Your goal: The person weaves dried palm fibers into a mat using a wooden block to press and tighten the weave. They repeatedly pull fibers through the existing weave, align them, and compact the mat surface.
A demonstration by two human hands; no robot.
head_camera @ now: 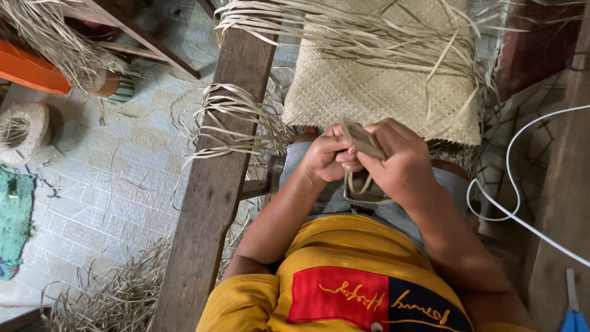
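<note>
My left hand point(324, 155) and my right hand point(396, 158) meet over my lap, both pinching a narrow tan leaf strip point(361, 139). The strip is folded between my fingers, and its loose ends hang down in a loop point(362, 188) toward my grey shorts. Just beyond my hands lies a flat woven mat point(381, 86) of the same pale straw, with long unwoven strips fanning off its far and left edges.
A wooden beam point(212, 184) runs along my left side, draped with loose strips point(233, 120). On the tiled floor lie straw scraps point(110, 301), a round woven piece point(23, 132) and an orange object point(31, 69). A white cable point(513, 203) curves at my right; blue-handled scissors point(573, 310) sit bottom right.
</note>
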